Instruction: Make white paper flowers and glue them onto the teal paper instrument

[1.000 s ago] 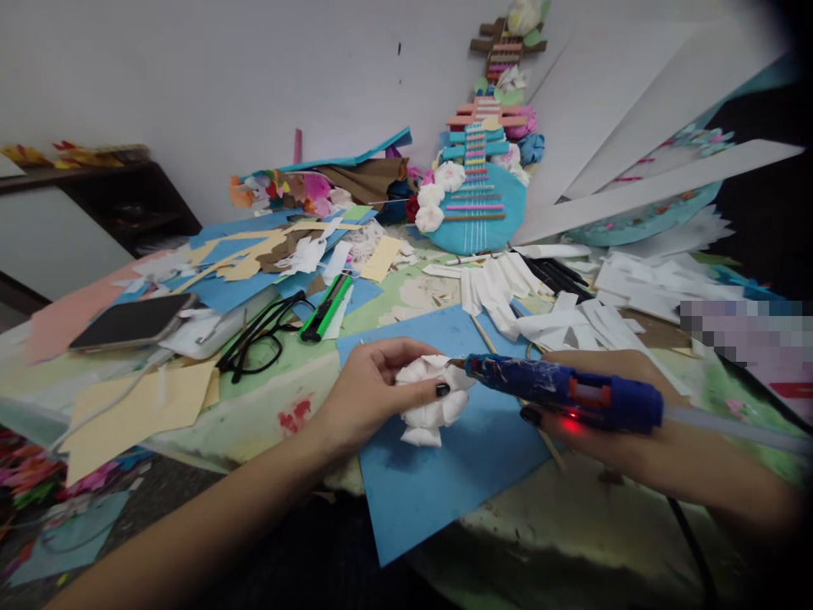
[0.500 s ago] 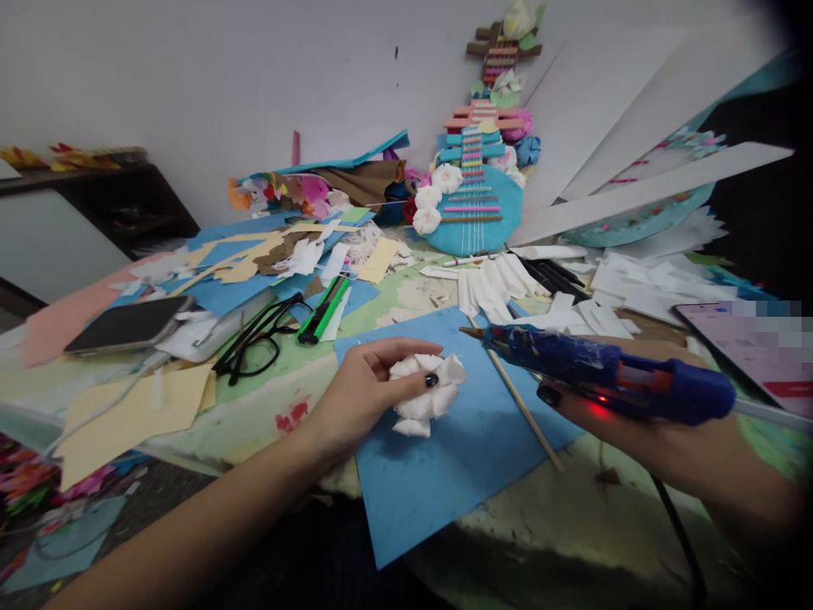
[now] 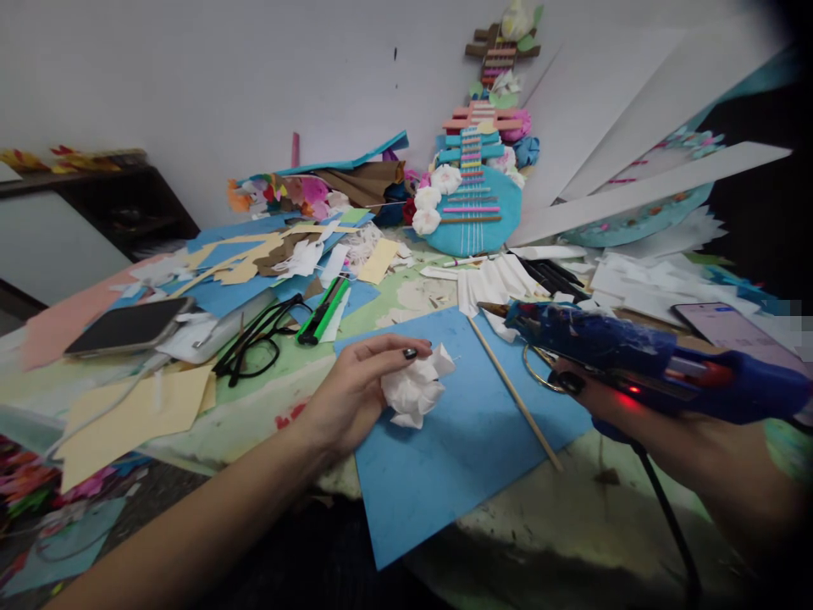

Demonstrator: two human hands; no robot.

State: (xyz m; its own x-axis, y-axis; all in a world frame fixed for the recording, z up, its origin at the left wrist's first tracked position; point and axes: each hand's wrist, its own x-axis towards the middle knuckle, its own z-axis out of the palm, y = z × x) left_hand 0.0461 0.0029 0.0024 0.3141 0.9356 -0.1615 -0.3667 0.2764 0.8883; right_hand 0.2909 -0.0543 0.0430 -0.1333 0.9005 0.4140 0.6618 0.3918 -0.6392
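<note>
At lower right, the right hand [image 3: 673,436] has its grip wrapped round a blue glue gun [image 3: 597,341]. Mid-frame, the left hand [image 3: 356,383] has its grip pinching a white paper flower [image 3: 416,391] over a blue sheet [image 3: 438,483]. Upper middle, farther back: a turquoise guitar shape [image 3: 501,230].

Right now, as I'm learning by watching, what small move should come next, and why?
Perhaps set down the glue gun: its nozzle sits apart from the white paper flower in the left hand, and this would free the right hand to press it.
</note>
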